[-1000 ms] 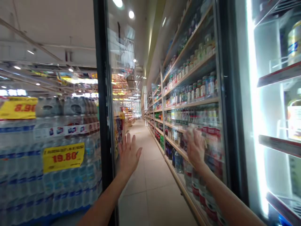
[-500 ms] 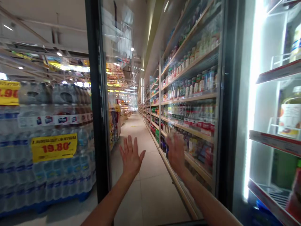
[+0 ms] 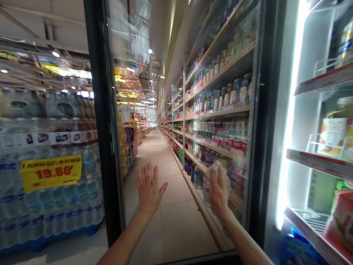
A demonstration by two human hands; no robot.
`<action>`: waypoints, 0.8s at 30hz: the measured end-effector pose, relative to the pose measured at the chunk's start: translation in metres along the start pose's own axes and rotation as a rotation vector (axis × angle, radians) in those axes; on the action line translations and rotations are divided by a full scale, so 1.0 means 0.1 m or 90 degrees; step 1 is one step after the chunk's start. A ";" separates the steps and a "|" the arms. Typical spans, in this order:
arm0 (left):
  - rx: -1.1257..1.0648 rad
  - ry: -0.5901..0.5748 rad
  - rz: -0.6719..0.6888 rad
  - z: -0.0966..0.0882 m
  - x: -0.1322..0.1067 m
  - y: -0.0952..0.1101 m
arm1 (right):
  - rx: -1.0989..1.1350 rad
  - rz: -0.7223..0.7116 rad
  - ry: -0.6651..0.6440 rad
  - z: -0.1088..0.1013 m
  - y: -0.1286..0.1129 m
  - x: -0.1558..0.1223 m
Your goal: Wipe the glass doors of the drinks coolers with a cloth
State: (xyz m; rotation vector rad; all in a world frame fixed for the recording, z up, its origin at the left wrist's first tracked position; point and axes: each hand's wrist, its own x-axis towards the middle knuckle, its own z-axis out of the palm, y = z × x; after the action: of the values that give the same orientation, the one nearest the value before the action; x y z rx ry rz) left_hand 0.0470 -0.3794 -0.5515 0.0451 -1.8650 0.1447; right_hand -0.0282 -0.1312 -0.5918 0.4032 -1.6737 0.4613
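Observation:
A tall glass door [image 3: 101, 147] with a black frame stands in front of me, swung out from a lit fridge. My left hand [image 3: 149, 191] lies flat against the pane with fingers spread and nothing in it. On the pane's right side, my right hand [image 3: 220, 189] presses a pale, crumpled cloth [image 3: 217, 165] to the glass. Motion blur softens the cloth and the fingertips, so its edges cannot be made out.
At right, the lit fridge has shelves [image 3: 317, 160] holding bottles and a pink pack [image 3: 342, 217]. Stacked packs of bottled water [image 3: 55, 198] with a yellow price sign [image 3: 51, 172] stand at left. An aisle and long drink shelves [image 3: 217, 114] show in the glass.
My right hand has moved right across the pane with the cloth. My left hand remains spread on the glass. The view has turned slightly to the right.

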 end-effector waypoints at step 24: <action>-0.021 -0.014 0.052 0.08 -0.38 -0.05 | -0.010 0.103 0.055 -0.05 0.13 -0.06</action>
State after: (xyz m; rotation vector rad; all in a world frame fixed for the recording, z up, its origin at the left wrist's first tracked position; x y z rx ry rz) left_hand 0.0515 -0.3874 -0.5895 -0.0525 -1.8923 0.1711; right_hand -0.0300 -0.1177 -0.5982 0.2336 -1.6321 0.5768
